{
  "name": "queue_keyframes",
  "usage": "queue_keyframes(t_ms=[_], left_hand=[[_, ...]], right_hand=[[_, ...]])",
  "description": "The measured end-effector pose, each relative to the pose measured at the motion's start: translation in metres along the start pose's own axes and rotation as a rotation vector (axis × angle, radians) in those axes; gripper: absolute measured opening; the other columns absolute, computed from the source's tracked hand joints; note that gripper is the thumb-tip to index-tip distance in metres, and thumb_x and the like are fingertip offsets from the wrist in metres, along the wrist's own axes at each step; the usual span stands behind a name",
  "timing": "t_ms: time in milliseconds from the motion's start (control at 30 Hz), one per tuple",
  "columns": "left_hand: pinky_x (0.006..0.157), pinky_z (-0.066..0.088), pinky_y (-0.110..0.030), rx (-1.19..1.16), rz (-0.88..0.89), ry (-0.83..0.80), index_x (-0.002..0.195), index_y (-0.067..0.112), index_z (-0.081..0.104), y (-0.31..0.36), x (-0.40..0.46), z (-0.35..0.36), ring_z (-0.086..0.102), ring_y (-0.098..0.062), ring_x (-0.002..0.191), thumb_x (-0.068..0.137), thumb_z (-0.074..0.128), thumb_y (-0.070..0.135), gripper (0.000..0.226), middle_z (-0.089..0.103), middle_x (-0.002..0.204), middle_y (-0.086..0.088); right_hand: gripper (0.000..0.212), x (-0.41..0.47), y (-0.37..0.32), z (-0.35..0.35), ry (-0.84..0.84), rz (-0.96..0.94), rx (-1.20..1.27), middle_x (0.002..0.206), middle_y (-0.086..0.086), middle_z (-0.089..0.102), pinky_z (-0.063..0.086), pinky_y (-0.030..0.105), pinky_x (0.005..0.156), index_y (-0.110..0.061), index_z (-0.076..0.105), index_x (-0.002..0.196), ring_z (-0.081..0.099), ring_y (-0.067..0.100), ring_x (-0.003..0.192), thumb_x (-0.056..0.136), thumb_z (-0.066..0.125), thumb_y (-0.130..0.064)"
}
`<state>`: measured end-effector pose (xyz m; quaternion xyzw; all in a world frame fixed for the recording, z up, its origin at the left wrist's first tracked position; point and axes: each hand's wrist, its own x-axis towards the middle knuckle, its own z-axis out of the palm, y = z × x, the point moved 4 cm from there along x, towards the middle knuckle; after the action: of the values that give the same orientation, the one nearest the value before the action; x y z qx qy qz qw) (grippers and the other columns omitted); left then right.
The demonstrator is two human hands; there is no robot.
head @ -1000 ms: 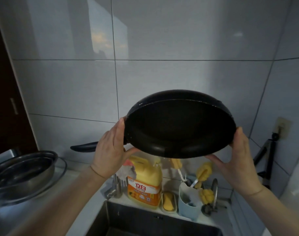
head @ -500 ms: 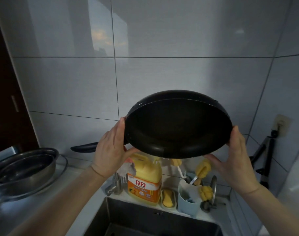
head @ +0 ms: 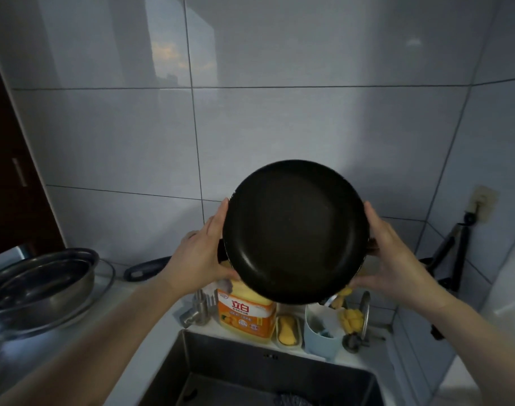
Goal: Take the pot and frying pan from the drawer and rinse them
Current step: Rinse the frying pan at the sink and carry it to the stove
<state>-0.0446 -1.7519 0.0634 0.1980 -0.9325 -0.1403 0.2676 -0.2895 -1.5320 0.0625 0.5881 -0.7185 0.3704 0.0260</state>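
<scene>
A black frying pan [head: 294, 232] hangs in the air over the back of the sink, tipped up so its dark inside faces me. My left hand [head: 200, 256] grips its left rim, thumb at the front and fingers behind. My right hand [head: 397, 256] grips the right rim the same way. The pan's black handle [head: 145, 268] sticks out to the left behind my left wrist. A stainless steel pot [head: 42, 282] with a nested bowl sits on the counter at the far left.
The dark sink [head: 265, 373] lies below the pan, with a steel faucet [head: 200, 309] behind it. An orange detergent bottle [head: 244, 315], a sponge dish [head: 288, 332] and a blue utensil holder [head: 323, 332] line the ledge. A black stand [head: 455, 259] leans in the right corner.
The pan has tipped from nearly flat to nearly upright, its inside now turned towards me. Both hands stayed on its rim and moved closer together.
</scene>
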Motion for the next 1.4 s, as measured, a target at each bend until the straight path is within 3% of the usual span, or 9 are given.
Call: queue_keyframes(t_ms=[133,267,533,833,967,1033,1167,1300,1400], left_hand=[[0.104,0.045,-0.043,-0.190,-0.101,-0.325,0.144,0.053,-0.001,-0.011,0.000,0.018,0.046,-0.012,0.127,0.054,0.091,0.036,0.130,0.042,0.139,0.018],[0.110,0.038,-0.039,-0.213,-0.193,-0.598,0.145,0.051,0.005,-0.019,-0.014,0.032,0.037,-0.011,0.135,0.060,0.088,0.036,0.119,0.035,0.143,0.020],[0.114,0.031,-0.044,-0.200,-0.228,-0.741,0.146,0.048,0.011,-0.021,-0.027,0.047,0.036,-0.011,0.134,0.053,0.088,0.049,0.120,0.034,0.146,0.018],[0.114,0.028,-0.030,-0.188,-0.099,-0.798,0.135,0.057,0.013,0.007,-0.028,0.056,0.032,0.001,0.130,0.063,0.087,0.035,0.105,0.030,0.136,0.034],[0.092,0.026,0.001,-0.164,-0.022,-0.847,0.124,0.062,0.008,0.031,-0.028,0.070,0.030,0.024,0.109,0.065,0.087,0.032,0.103,0.027,0.121,0.044],[0.081,0.024,0.008,-0.175,0.011,-0.875,0.130,0.054,0.005,0.049,-0.028,0.080,0.031,0.017,0.114,0.066,0.087,0.028,0.107,0.024,0.118,0.045],[0.086,0.029,0.006,-0.264,0.076,-0.998,0.139,0.050,0.011,0.102,-0.033,0.104,0.033,0.016,0.124,0.065,0.088,0.020,0.111,0.031,0.130,0.039],[0.105,0.030,-0.009,-0.264,0.166,-1.096,0.139,0.056,0.011,0.173,-0.045,0.129,0.034,0.015,0.129,0.055,0.092,0.036,0.119,0.034,0.141,0.033],[0.096,0.024,0.001,-0.218,0.294,-1.090,0.126,0.064,0.008,0.236,-0.064,0.147,0.031,0.022,0.123,0.055,0.089,0.043,0.110,0.030,0.130,0.042]], right_hand=[[0.140,-0.005,0.014,0.007,-0.269,0.080,0.188,0.150,-0.018,0.033,0.046,0.038,0.104,-0.055,0.000,0.148,0.042,0.012,0.133,0.049,0.097,-0.034],[0.119,-0.021,0.020,0.017,-0.445,0.124,0.343,0.133,-0.020,0.052,0.051,0.031,0.098,-0.049,0.021,0.147,0.055,0.008,0.121,0.058,0.094,-0.020],[0.124,-0.042,0.031,0.029,-0.522,0.270,0.327,0.139,-0.011,0.050,0.046,0.048,0.104,-0.043,0.021,0.150,0.049,0.014,0.127,0.050,0.095,-0.047],[0.114,-0.091,0.025,0.023,-0.448,0.322,0.416,0.135,-0.016,0.052,0.050,0.036,0.101,-0.052,0.024,0.145,0.054,0.005,0.119,0.056,0.093,-0.035],[0.110,-0.136,0.025,0.012,-0.383,0.382,0.408,0.123,-0.028,0.054,0.051,0.025,0.095,-0.061,0.022,0.139,0.056,-0.001,0.111,0.062,0.093,-0.026],[0.108,-0.161,0.024,0.002,-0.326,0.413,0.396,0.124,-0.018,0.055,0.053,0.025,0.091,-0.058,0.023,0.138,0.060,0.002,0.107,0.061,0.093,-0.027],[0.110,-0.221,0.020,-0.028,-0.240,0.519,0.387,0.124,-0.012,0.053,0.055,0.024,0.086,-0.056,0.019,0.134,0.063,0.001,0.101,0.059,0.093,-0.026],[0.113,-0.306,0.014,-0.069,-0.102,0.625,0.398,0.119,0.006,0.060,0.058,0.043,0.084,-0.046,0.027,0.144,0.067,0.028,0.097,0.060,0.092,-0.005],[0.112,-0.377,-0.005,-0.107,-0.011,0.672,0.356,0.121,-0.001,0.060,0.058,0.040,0.086,-0.052,0.029,0.142,0.067,0.026,0.098,0.059,0.095,-0.017]])
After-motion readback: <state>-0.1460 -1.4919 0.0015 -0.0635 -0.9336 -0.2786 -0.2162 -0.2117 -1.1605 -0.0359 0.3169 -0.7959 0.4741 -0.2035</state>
